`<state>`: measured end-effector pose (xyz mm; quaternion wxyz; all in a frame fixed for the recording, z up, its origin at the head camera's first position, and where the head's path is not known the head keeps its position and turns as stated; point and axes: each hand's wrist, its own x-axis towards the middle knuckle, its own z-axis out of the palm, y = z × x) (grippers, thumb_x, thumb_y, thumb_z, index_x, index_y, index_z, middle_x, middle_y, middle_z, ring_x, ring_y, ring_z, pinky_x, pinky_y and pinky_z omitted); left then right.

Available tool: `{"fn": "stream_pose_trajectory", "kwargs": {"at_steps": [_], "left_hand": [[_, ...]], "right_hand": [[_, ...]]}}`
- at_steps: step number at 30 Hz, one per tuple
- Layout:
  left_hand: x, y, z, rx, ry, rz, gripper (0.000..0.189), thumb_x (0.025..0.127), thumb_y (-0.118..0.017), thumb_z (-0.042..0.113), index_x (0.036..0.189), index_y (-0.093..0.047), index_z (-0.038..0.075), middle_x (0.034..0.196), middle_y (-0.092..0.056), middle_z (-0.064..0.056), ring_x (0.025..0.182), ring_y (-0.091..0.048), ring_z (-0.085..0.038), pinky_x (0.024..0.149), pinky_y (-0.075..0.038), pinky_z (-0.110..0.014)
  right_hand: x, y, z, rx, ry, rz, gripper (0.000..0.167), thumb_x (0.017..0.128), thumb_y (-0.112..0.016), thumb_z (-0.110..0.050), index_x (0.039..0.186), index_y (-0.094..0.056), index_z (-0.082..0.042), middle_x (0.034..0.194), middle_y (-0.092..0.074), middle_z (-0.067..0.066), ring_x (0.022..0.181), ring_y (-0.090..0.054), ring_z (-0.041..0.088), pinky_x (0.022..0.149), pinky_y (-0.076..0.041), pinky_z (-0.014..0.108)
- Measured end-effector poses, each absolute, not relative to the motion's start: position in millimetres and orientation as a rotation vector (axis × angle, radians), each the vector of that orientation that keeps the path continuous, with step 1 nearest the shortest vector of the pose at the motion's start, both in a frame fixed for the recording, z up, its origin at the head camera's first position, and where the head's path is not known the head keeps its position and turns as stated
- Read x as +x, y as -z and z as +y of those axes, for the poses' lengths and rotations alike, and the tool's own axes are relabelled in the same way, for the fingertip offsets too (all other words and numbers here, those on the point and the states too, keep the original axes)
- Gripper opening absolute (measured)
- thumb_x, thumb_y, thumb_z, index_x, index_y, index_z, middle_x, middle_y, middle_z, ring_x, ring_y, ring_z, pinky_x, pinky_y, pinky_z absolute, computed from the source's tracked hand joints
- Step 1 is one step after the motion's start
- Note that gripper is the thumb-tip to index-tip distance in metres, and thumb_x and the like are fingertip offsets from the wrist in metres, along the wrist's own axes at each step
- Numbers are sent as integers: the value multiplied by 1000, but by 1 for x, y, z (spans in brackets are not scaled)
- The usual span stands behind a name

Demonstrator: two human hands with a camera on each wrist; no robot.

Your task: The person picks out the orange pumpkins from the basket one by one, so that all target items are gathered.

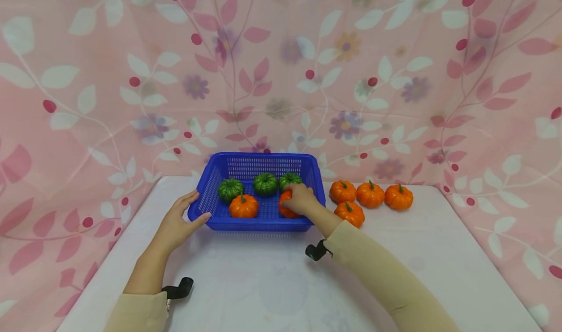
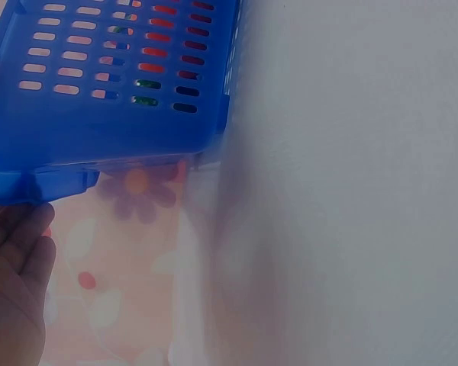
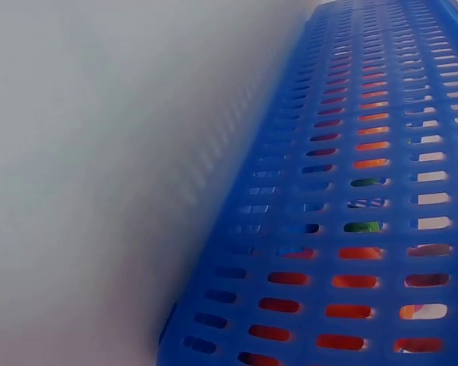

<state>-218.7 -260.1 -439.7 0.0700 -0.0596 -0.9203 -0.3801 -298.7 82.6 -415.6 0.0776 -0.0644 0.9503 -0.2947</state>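
A blue plastic basket with slotted walls stands on the white table. Inside it, three green pumpkins lie toward the back, among them a left one, a middle one and a right one. One orange pumpkin sits at the front. My right hand reaches over the basket's right side and grips another orange pumpkin, partly hidden by the fingers. At the left corner, my left hand rests against the basket rim, fingers and thumb fairly straight; in the left wrist view its fingertips meet the rim's underside.
Several orange pumpkins stand on the table right of the basket, including a near one and the far right one. Behind the white table hangs a pink floral cloth. A black wrist camera shows at my left cuff.
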Motion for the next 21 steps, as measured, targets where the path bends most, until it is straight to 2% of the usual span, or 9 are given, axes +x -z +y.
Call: {"fn": "stream_pose_trajectory", "kwargs": {"at_steps": [6, 13, 17, 21], "left_hand": [[-219, 440, -259, -167, 1136, -2780, 84, 91, -72, 47, 153, -37, 3, 162, -29, -15, 147, -24, -44, 113, -23, -68], [-220, 440, -260, -167, 1140, -2784, 83, 91, -72, 45, 153, -38, 3, 161, -29, -15, 147, -24, -45, 112, -23, -69], [-220, 440, -260, -167, 1136, -2788, 86, 90, -71, 50, 154, -37, 4, 162, -29, -15, 147, -24, -44, 112, -24, -69], [-221, 441, -260, -161, 1145, -2788, 85, 90, -72, 49, 154, -37, 4, 162, -29, -14, 147, -24, -44, 112, -24, -69]], "right_hand": [[-295, 413, 83, -216, 857, 2832, 53, 90, -73, -28, 137, -57, -7, 119, -66, 14, 98, -62, 29, 87, -55, 43], [-294, 411, 85, -215, 894, 2813, 44, 88, -76, -31, 123, -58, -11, 110, -67, 10, 88, -60, 25, 81, -54, 38], [-291, 406, 88, -232, 934, 2798, 48, 86, -78, -35, 123, -60, -11, 110, -67, 8, 92, -60, 25, 84, -53, 39], [-286, 393, 95, -291, 1013, 2783, 55, 87, -77, -37, 131, -59, -11, 121, -65, 10, 103, -61, 27, 91, -54, 43]]}}
